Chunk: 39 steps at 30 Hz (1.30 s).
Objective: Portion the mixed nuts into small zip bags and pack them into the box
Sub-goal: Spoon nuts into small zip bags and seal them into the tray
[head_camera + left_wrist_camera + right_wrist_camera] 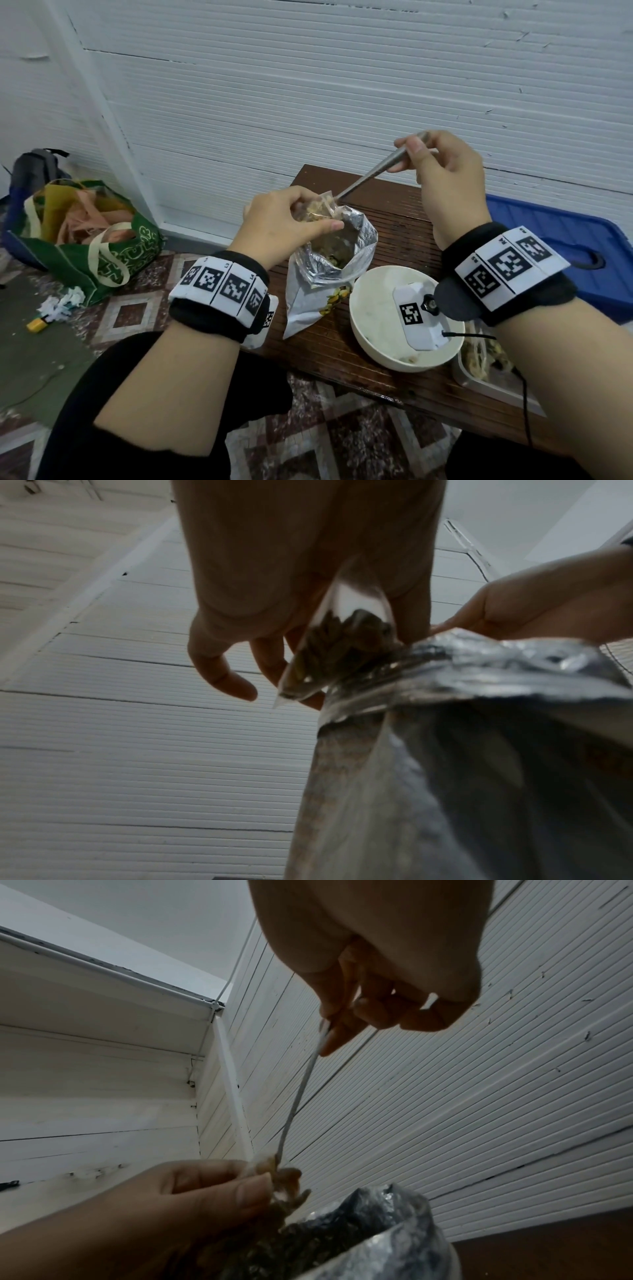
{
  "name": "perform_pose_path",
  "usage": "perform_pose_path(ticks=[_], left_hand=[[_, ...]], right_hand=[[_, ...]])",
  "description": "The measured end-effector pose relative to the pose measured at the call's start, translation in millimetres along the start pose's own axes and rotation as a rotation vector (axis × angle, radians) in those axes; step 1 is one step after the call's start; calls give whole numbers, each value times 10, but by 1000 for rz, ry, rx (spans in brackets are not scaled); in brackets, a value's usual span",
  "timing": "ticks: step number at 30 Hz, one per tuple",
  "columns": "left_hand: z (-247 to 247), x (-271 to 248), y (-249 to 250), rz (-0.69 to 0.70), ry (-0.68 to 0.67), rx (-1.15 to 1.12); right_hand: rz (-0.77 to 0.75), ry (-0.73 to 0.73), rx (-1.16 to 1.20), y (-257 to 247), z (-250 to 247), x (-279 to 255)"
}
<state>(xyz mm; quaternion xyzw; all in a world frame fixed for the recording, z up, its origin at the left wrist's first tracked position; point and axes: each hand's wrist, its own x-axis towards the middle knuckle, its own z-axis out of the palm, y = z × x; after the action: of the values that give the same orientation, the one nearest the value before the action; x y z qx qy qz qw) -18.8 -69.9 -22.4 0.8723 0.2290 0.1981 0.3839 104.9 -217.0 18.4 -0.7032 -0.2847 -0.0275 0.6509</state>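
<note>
1. The left hand (284, 222) pinches the small zip bag (317, 209) open, right above the big foil nut bag (329, 263).
2. The right hand (442, 174) grips a spoon (373, 173). Its long handle slants from 2 o'clock down to 8 o'clock, tip at the bag's mouth.
3. A white bowl (370, 318) sits at 5 o'clock on the brown table (404, 219), by a white wall (308, 85).

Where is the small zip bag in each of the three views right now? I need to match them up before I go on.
Head: the small zip bag is at centre, pinched by the left hand above the foil pouch.
Left wrist: centre, right of the fingers, nuts showing through.
Right wrist: low centre, mostly hidden behind the left thumb.
Shared landmark: the crinkled silver mouth of the foil pouch, just beneath the bag in all three.
</note>
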Motion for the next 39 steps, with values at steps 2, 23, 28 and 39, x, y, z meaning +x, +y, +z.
perform_pose_path(ticks=[2, 23, 28, 39], left_hand=[[-16, 10, -5, -17, 17, -22], [-122, 66, -133, -21, -4, -88], [-113, 73, -145, -23, 5, -58], [-105, 74, -133, -41, 1, -85]], right_hand=[[-78, -12, 20, -13, -40, -12], [-215, -396, -559, 425, 152, -377], [-167, -375, -575, 419, 171, -392], [-46, -156, -465, 518, 156, -355]])
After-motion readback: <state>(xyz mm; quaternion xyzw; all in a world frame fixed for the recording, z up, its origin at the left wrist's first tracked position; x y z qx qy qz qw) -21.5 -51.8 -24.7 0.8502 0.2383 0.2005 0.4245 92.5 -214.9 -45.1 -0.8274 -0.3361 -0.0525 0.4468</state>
